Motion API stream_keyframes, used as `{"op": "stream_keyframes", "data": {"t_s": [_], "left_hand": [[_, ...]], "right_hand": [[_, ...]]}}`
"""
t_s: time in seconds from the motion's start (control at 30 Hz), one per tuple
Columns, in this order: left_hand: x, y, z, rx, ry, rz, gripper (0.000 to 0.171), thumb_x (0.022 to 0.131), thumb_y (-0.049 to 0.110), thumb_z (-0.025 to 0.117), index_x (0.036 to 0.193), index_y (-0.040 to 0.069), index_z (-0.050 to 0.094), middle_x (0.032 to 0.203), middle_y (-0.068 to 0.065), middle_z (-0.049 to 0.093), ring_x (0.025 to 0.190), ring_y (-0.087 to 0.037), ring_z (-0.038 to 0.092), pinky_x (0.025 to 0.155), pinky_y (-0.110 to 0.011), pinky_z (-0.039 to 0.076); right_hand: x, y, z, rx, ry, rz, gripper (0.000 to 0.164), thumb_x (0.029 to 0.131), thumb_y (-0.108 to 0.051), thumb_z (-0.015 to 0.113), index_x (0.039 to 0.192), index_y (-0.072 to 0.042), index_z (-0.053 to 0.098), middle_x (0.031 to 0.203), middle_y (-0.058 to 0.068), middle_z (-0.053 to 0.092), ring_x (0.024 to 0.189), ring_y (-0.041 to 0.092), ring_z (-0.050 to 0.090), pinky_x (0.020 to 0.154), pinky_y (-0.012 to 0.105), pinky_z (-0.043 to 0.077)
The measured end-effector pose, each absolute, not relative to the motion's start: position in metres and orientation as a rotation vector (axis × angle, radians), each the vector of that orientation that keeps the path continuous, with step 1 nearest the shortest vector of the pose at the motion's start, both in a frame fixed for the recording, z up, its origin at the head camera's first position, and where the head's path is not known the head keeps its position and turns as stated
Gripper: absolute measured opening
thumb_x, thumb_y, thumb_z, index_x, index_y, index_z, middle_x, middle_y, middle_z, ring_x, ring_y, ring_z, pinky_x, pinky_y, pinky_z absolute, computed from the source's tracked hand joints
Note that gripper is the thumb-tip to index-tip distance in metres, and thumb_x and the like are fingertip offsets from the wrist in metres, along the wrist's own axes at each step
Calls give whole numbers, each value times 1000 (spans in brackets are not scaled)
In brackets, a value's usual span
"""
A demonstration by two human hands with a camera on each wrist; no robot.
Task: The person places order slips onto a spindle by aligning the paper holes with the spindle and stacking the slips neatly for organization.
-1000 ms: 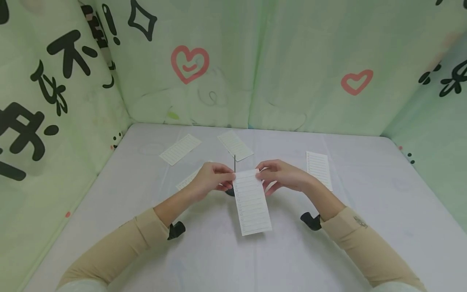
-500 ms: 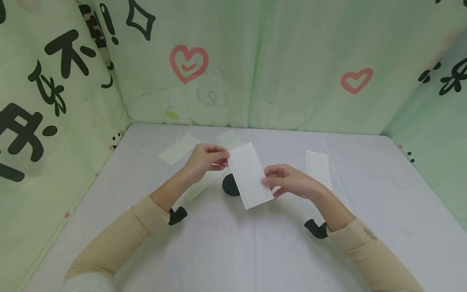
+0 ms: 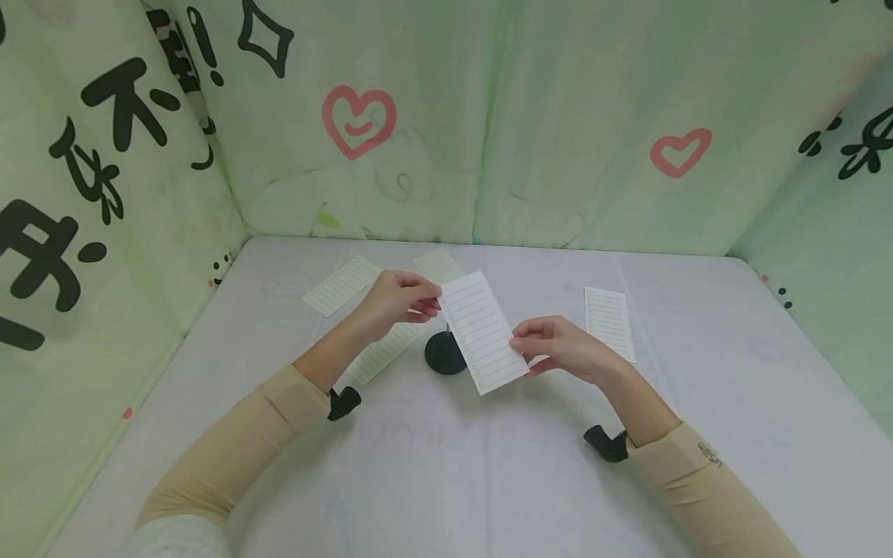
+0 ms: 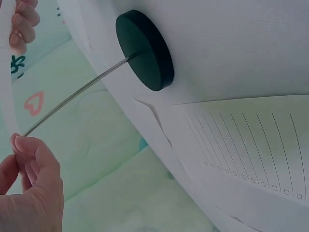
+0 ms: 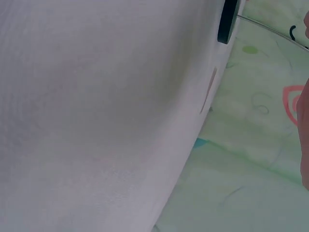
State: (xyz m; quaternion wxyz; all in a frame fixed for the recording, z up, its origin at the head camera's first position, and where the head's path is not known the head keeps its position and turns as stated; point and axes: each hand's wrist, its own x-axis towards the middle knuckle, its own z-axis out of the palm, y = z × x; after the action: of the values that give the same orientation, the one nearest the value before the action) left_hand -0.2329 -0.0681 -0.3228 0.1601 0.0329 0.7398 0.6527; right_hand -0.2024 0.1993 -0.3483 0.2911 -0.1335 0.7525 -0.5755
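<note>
Left hand (image 3: 399, 301), the higher one, pinches a lined card (image 3: 484, 333) by its upper left corner; right hand (image 3: 560, 345) pinches its right edge, lower down. Card tilts above the table (image 3: 418, 480), partly hiding a black stand (image 3: 443, 354). Both forearms (image 3: 335, 353) angle inward.

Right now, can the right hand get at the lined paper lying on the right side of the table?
Probably yes, if it frees itself first: the right hand pinches the held sheet, but the lined paper lies close by with nothing seen on top.
</note>
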Motion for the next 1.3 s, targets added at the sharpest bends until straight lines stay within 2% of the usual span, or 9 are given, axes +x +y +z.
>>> {"op": "stream_keyframes", "data": {"t_s": [0.23, 0.93, 1.3], "left_hand": [[-235, -64, -324, 91, 2122, 1846, 21, 89, 12, 59, 101, -5, 62, 80, -9, 63, 70, -15, 62, 69, -26, 54], [-237, -58, -331, 111, 2026, 1940, 21, 89, 9, 58, 100, -9, 61, 74, -5, 62, 65, -12, 60, 65, -23, 53], [-238, -55, -334, -21, 1857, 2016, 19, 89, 7, 57, 100, -9, 58, 71, -6, 59, 59, -11, 58, 59, -18, 51]], "right_hand": [[-204, 203, -351, -327, 1977, -1554, 15, 90, -16, 58, 96, -2, 57, 88, 3, 65, 75, 16, 59, 70, 35, 53], [-207, 209, -358, -335, 1949, -1549, 13, 91, -17, 56, 95, -4, 56, 88, 1, 65, 79, 16, 61, 70, 33, 52], [-207, 206, -356, -328, 1927, -1563, 10, 92, -13, 54, 95, -4, 56, 87, 1, 66, 77, 15, 62, 68, 32, 52]]}}
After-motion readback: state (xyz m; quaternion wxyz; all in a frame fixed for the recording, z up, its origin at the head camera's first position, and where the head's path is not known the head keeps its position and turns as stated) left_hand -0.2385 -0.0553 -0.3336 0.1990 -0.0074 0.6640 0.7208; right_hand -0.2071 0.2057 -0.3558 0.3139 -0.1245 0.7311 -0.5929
